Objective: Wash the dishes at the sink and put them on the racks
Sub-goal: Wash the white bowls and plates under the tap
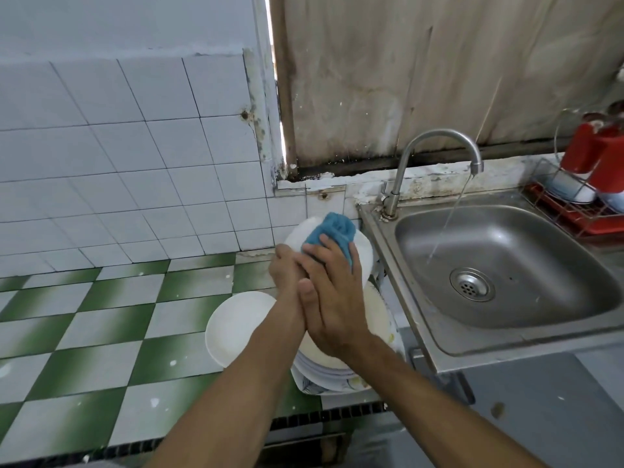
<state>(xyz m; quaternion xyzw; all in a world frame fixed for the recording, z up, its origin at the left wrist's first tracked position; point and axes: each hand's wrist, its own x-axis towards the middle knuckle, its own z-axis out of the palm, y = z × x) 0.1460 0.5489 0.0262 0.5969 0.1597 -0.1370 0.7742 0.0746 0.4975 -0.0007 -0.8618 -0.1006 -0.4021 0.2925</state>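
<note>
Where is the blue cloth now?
In the head view, the right hand presses the blue cloth against the white plate, just left of the sink, above the stacked dishes.

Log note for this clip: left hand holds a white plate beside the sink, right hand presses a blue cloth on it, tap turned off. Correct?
No: the tap is running; the head view shows a stream of water falling into the sink. The rest stands: the left hand holds the white plate, the right hand presses the blue cloth on it.
</note>
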